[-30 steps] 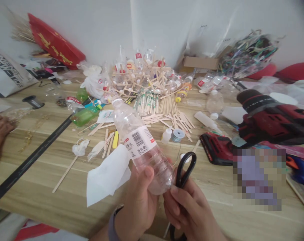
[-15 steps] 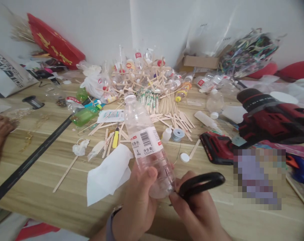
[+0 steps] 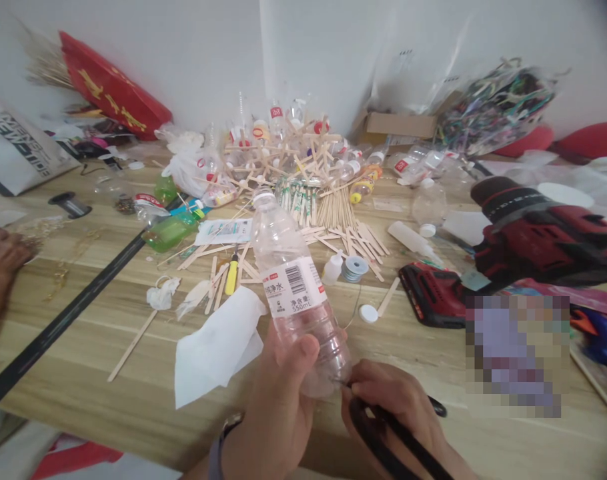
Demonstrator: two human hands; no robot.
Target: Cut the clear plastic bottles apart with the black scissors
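A clear plastic water bottle [image 3: 296, 287] with a white printed label leans in front of me, its cap end pointing away. My left hand [image 3: 278, 400] is wrapped round its lower half, thumb lying across the near side. In my right hand [image 3: 393, 400] is a pair of black-handled scissors [image 3: 408, 441], with the tip touching the bottle near its base. The big handle loops hang down towards me. My fingers hide most of the blades, so how far the tip goes into the plastic cannot be seen.
A red-black cordless drill [image 3: 533, 233] stands at the right. White paper [image 3: 216, 353] lies left of the bottle. Wooden sticks [image 3: 356, 240], a yellow-handled screwdriver [image 3: 231, 275] and a wire spool [image 3: 354, 268] lie beyond. Another person's hand [image 3: 3, 260] rests at the left edge.
My right hand has turned the scissors: the handles that pointed right now swing down towards me. The tip remains at the bottle's base, and my left hand keeps its hold.
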